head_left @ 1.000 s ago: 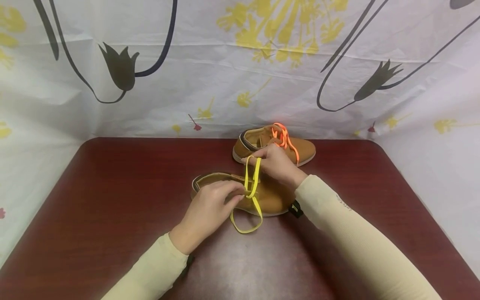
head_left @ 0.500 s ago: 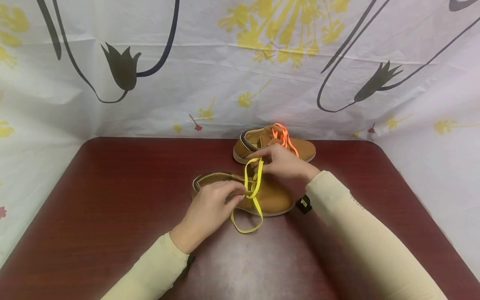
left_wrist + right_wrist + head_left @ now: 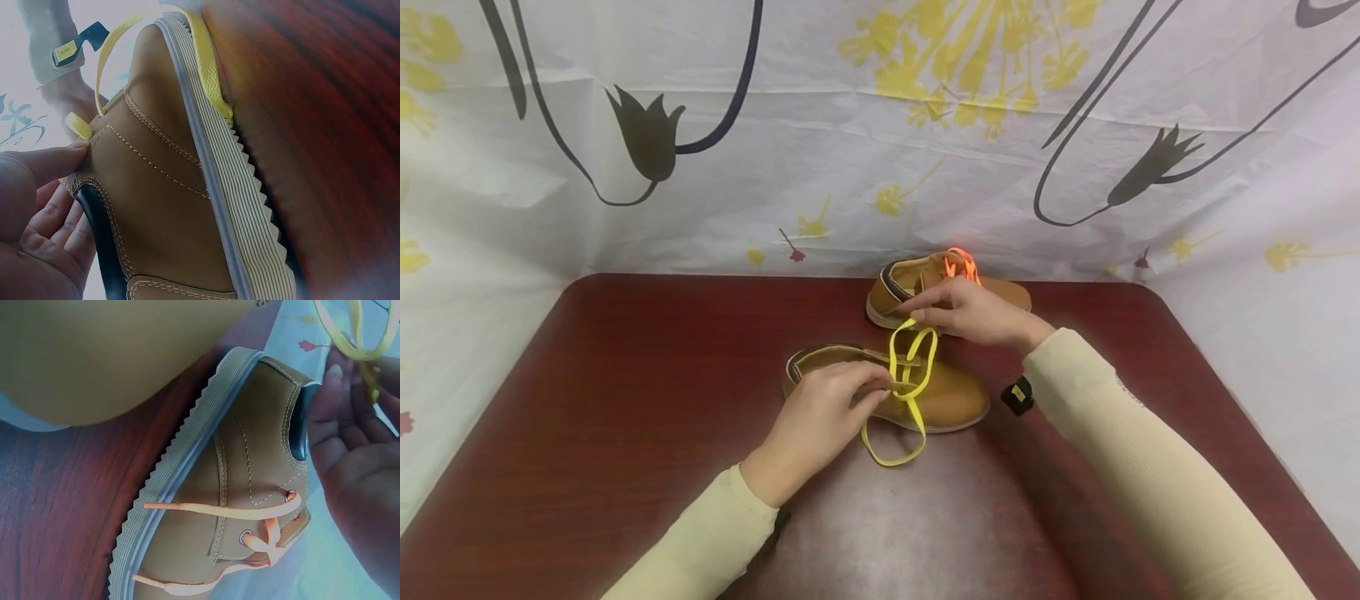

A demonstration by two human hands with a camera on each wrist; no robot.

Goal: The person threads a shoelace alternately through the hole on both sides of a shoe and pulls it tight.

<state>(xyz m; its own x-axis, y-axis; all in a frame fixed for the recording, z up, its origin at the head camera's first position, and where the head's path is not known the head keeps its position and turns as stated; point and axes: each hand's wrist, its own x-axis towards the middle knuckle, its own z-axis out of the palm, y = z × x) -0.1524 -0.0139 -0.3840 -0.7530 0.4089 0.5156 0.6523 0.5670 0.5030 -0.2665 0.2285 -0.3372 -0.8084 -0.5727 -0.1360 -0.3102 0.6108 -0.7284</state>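
Note:
A tan shoe point(image 3: 955, 402) with a yellow shoelace point(image 3: 917, 417) lies on its sole, toe to the right. My left hand point(image 3: 820, 421) pinches the edge of its lacing flap; in the left wrist view the thumb presses beside a yellow bit of lace point(image 3: 79, 126), with the other fingers partly hidden behind the edge. Above the shoe, my right hand point(image 3: 977, 312) pinches the yellow lace near its fingertips, and loops hang down to the flap. The right wrist view shows the lace point(image 3: 372, 356) between the fingers. Another lace loop droops over the near side of the sole.
Behind, against the patterned sheet point(image 3: 850, 167), stands a matching shoe point(image 3: 1011, 294) with orange laces point(image 3: 964, 265), partly covered by my right hand. Both shoes are on a dark red wooden table point(image 3: 662, 375) with sheet-covered sides. A black wrist strap point(image 3: 1018, 395) shows beneath the right sleeve.
My right hand has moved right and slightly up with the yellow lace, and the lace loop has shifted right and opened wider. My left hand has stayed at the flap.

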